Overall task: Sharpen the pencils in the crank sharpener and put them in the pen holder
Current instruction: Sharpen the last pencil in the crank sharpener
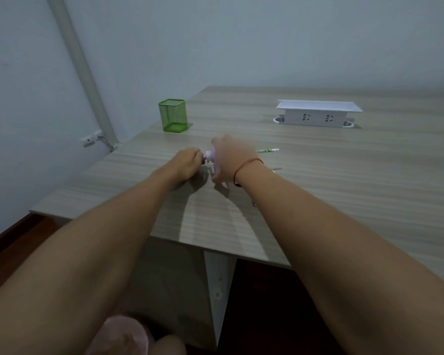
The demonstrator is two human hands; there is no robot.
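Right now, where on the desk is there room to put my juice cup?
Bare desk lies between the white socket box and the near edge, and between it and the green pen holder. It is crowded around both hands, the sharpener and the pencil.

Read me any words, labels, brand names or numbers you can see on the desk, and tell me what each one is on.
No text can be read.
Pencil beside the right hand: a green printed pattern, too small and blurred to read.
White socket box: only socket slots, no lettering visible.
Green mesh pen holder: no label visible.
Pink sharpener: mostly hidden by both hands; no marking visible.
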